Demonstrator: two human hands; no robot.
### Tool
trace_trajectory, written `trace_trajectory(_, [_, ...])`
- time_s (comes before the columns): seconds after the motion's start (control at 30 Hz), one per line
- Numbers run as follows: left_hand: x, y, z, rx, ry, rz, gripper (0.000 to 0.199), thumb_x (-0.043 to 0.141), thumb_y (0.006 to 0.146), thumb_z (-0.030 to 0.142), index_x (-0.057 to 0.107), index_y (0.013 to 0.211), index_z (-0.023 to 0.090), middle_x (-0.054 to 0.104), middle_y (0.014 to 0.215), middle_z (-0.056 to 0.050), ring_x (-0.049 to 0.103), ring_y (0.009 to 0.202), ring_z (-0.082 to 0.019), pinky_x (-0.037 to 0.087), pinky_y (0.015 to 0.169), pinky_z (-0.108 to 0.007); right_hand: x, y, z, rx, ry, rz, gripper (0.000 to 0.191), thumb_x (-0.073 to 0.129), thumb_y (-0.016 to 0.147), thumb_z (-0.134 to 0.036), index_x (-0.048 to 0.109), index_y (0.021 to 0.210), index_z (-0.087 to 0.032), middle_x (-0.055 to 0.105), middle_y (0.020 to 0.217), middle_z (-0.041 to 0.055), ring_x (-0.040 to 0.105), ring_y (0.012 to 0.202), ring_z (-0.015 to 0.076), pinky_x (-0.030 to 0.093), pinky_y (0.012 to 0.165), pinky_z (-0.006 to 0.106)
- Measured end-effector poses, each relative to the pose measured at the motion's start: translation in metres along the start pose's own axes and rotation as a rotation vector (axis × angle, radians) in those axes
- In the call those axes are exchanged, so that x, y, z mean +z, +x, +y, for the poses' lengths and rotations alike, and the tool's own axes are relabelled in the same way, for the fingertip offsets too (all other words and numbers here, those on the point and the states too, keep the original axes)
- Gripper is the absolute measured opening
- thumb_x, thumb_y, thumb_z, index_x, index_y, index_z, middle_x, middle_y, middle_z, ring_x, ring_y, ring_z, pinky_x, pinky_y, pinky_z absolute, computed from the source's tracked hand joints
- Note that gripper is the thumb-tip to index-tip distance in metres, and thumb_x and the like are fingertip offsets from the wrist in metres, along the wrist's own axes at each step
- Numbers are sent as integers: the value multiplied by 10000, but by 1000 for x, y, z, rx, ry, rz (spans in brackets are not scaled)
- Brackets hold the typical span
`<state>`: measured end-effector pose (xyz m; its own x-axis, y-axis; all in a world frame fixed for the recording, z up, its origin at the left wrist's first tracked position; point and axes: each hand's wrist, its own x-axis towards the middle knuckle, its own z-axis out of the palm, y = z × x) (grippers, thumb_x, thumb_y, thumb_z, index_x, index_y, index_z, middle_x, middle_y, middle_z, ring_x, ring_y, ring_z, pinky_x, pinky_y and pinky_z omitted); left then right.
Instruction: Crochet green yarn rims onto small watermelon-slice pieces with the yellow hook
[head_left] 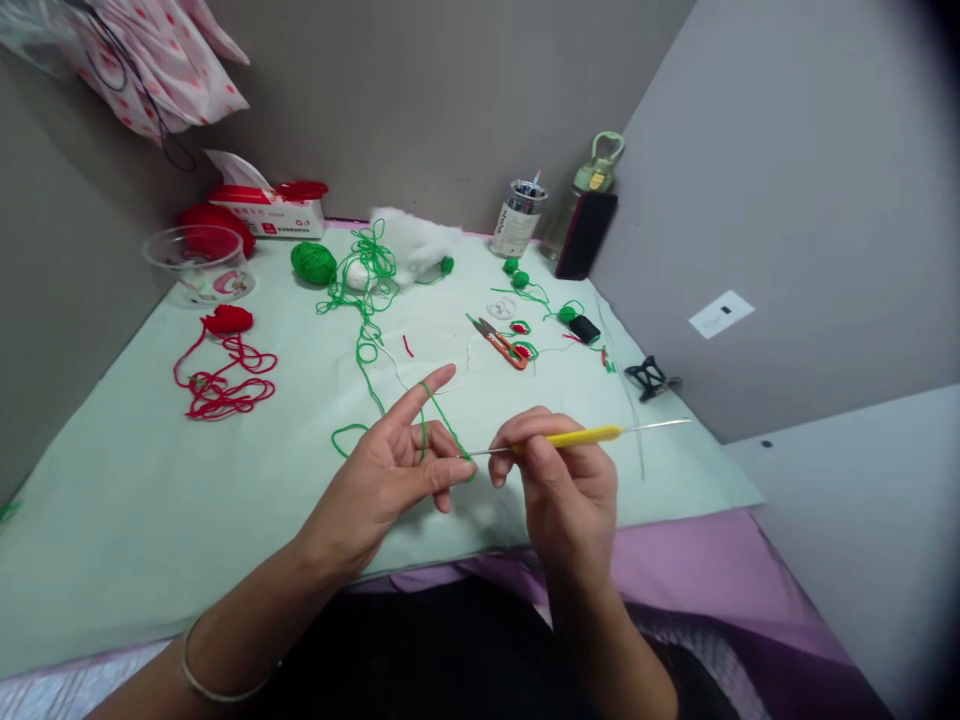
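My left hand point(397, 460) pinches green yarn point(448, 425) between thumb and fingers, its index finger stretched out with the strand looped over it. My right hand point(566, 480) is closed round the yellow handle of a crochet hook point(585, 437). The hook's thin metal tip reaches the yarn at my left thumb. From my left hand the strand runs back to a loose green tangle point(371, 265) beside a green yarn ball point(313, 263). Orange-handled snips point(504, 345) lie beyond my hands, with small red and green crocheted pieces point(523, 351) next to them.
Red yarn point(229, 385) lies at the left near a clear plastic tub point(199, 270) and a tissue box point(270, 212). White stuffing point(412, 245) sits at the back. A pen holder point(519, 220), phone point(587, 236), bottle point(598, 178) and black clip point(649, 379) stand or lie rightward.
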<state>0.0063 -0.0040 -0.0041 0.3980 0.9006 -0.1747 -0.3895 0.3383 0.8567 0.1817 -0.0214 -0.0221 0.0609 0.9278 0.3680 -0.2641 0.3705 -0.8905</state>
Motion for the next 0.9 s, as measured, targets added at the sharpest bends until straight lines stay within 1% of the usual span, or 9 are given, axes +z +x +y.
trace_trajectory(0.1, [0, 1, 3, -12, 4, -3, 1050, 874, 752, 111, 344, 1651, 229, 654, 709, 54, 556, 589, -95, 500, 549, -186, 0, 0, -1, 1, 9, -35, 159, 624, 1026, -270, 775, 989, -236, 680, 887, 15, 635, 644, 116, 530, 592, 278])
trace_trajectory(0.17, [2, 1, 1, -4, 8, 31, 1052, 872, 745, 89, 347, 1647, 221, 662, 719, 57, 562, 582, -88, 498, 556, -180, 2, -2, 0, -71, -126, -56, 154, 621, 1023, -235, 774, 1034, -252, 691, 911, 23, 649, 671, 129, 557, 617, 295])
trace_trajectory(0.3, [10, -1, -6, 110, -44, 122, 1005, 868, 756, 73, 384, 1624, 211, 684, 750, 55, 582, 601, -77, 503, 587, -165, 7, -15, 9, -499, -746, -18, 327, 656, 968, -89, 763, 1207, -285, 720, 1056, 65, 706, 931, 195, 615, 775, 340])
trace_trajectory(0.37, [12, -3, -8, 99, -106, 119, 959, 874, 766, 86, 419, 1601, 208, 681, 753, 59, 569, 575, -61, 477, 556, -149, 8, -19, 15, -656, -888, -1, 414, 683, 937, -60, 742, 1276, -291, 724, 1121, 82, 709, 989, 217, 625, 783, 345])
trace_trajectory(0.4, [13, -3, -8, 58, -141, 105, 918, 877, 773, 101, 450, 1579, 200, 669, 740, 65, 534, 530, -43, 454, 529, -142, 9, -20, 17, -668, -882, 12, 424, 686, 933, -57, 739, 1281, -292, 726, 1123, 81, 711, 981, 217, 625, 772, 341])
trace_trajectory(0.53, [7, -3, -2, -100, -244, 58, 681, 867, 815, 147, 603, 1443, 152, 626, 699, 85, 317, 400, 34, 401, 478, -128, 7, -12, 13, -411, -520, 89, 265, 618, 990, -116, 773, 1141, -269, 725, 966, 50, 695, 825, 181, 591, 700, 331])
trace_trajectory(0.67, [5, -2, 2, -34, -185, 85, 622, 878, 797, 137, 670, 1381, 193, 651, 738, 56, 499, 479, -4, 329, 435, -109, 6, -1, 3, -126, -110, 92, 165, 621, 1014, -223, 783, 989, -243, 692, 839, 19, 623, 665, 138, 536, 630, 307])
trace_trajectory(0.77, [10, -2, -1, 21, -110, 114, 657, 904, 761, 141, 684, 1375, 219, 650, 727, 55, 586, 574, -55, 426, 501, -128, 9, 2, 3, -59, -69, 32, 149, 649, 1005, -245, 797, 988, -258, 739, 935, 35, 650, 755, 154, 546, 680, 314])
trace_trajectory(0.9, [12, -1, -5, 44, -55, 137, 607, 902, 769, 171, 716, 1344, 227, 686, 787, 33, 589, 657, -83, 516, 604, -173, 11, -1, 6, -105, -167, 52, 190, 628, 1017, -206, 797, 1039, -291, 760, 968, 24, 659, 759, 154, 553, 693, 322])
